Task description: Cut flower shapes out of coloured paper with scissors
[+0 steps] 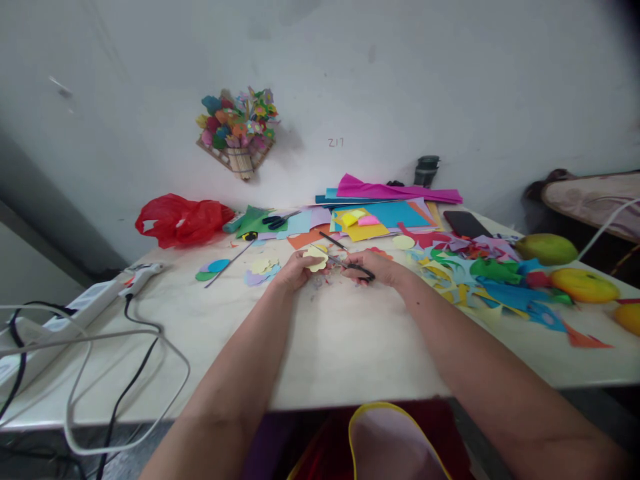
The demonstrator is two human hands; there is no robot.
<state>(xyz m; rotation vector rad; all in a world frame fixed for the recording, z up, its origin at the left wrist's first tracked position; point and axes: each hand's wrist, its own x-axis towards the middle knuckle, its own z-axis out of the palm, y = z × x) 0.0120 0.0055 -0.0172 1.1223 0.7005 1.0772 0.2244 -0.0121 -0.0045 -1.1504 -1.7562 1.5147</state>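
My left hand [294, 269] is closed on a small pale yellow paper cutout [316, 259], held just above the white table [320, 340]. My right hand [376, 265] grips black-handled scissors [350, 265], whose open blades point left and up toward the cutout. Both hands meet near the middle of the table. Tiny paper snippets lie under them.
Stacks of coloured paper [380, 215] and many scraps [480, 273] cover the back and right. A second pair of scissors [277, 220], a red plastic bag [180, 219], a phone [465, 223], mangoes [547, 248], a power strip [75, 310] with cables and a paper-flower basket [239, 130] on the wall.
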